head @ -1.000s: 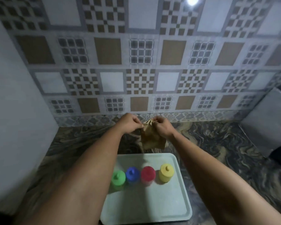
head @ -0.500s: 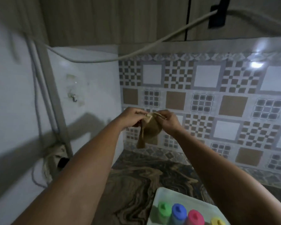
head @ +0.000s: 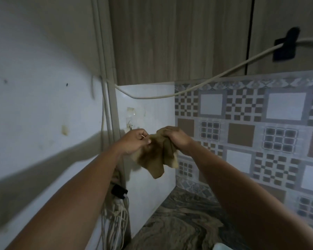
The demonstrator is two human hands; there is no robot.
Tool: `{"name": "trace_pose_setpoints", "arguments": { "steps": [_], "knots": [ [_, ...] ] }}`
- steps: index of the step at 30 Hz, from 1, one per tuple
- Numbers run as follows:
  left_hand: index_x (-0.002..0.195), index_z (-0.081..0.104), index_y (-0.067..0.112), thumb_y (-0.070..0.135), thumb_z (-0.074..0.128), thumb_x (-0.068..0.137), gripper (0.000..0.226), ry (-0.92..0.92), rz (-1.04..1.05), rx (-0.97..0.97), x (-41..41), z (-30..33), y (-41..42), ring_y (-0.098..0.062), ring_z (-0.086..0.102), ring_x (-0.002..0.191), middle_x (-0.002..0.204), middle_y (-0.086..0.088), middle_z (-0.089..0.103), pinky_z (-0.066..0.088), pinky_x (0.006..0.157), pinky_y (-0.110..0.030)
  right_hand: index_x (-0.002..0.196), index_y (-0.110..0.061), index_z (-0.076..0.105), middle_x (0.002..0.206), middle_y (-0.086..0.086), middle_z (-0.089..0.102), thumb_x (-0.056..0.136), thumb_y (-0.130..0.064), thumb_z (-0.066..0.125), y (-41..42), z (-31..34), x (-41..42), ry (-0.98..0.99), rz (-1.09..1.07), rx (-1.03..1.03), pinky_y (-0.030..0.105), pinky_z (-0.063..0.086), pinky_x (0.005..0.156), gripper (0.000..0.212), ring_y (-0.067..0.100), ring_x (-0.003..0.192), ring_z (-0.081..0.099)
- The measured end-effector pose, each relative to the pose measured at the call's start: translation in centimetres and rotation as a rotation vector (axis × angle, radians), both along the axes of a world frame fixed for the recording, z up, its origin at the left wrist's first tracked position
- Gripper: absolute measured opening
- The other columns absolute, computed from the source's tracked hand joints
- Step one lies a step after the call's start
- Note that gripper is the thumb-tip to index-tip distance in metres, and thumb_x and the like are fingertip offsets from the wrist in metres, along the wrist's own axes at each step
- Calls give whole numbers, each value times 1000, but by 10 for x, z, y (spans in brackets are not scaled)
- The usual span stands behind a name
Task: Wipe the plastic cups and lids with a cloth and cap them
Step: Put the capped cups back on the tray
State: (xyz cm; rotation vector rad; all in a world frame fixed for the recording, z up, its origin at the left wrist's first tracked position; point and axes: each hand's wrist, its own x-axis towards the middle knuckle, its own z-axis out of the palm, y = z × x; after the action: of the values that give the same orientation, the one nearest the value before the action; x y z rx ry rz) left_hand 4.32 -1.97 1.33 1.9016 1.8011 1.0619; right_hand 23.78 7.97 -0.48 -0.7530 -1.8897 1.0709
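While both arms reach toward the wall corner, the left hand (head: 135,140) and right hand (head: 176,137) each close their grip on a crumpled tan cloth (head: 158,158), likely raising it to a small wall hook (head: 131,126) to hang. Cups and lids are out of view; no writing is legible.

Two bare forearms, no sleeves visible, left hand (head: 134,141) and right hand (head: 177,137) bare, no gloves, no wristwear seen
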Motion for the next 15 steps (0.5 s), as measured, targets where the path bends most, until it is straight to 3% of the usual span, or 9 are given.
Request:
{"name": "trace_pose_setpoints", "arguments": {
  "steps": [4,6,9,11,13,15],
  "knots": [
    [97,58,40,34,66,95,10,18,99,43,-18,1,-14,-20,67,103,114,6,70,54,87,-36,104,-13,84,107,6,81,101,-16,68,2,-10,-18,-24,70,7,37,62,96,16,29,108,74],
    [96,53,39,28,63,97,15,31,129,89,-28,3,-22,-21,67,100,112,6,70,56,83,-36,105,-12,84,108,7,80,100,-17,71,7,-13,-28,4,79,1,39,62,98,14,31,108,74],
    [90,53,34,10,57,96,25,214,164,241,-42,3,-28,-19,63,95,97,7,63,55,83,-43,111,-10,82,112,7,79,102,-16,69,9,-10,-41,71,96,7,35,61,100,17,27,109,73],
    [90,60,31,5,56,95,27,364,178,322,-48,4,-30,-16,62,91,96,8,62,56,85,-41,115,-13,78,111,2,76,103,-19,67,8,-4,-51,72,32,73,29,61,93,17,21,102,71],
    [106,69,26,6,56,95,26,559,215,357,-48,7,-26,-19,61,90,106,6,61,56,81,-36,112,-18,69,104,2,70,100,-16,71,10,2,-66,122,-54,105,27,60,84,13,19,93,67],
    [119,66,22,7,57,95,30,679,263,349,-44,10,-22,-24,62,88,113,4,60,56,77,-37,102,-19,62,96,1,67,97,-15,74,13,9,-80,154,-130,140,27,58,84,13,18,87,65]
  ]
}}
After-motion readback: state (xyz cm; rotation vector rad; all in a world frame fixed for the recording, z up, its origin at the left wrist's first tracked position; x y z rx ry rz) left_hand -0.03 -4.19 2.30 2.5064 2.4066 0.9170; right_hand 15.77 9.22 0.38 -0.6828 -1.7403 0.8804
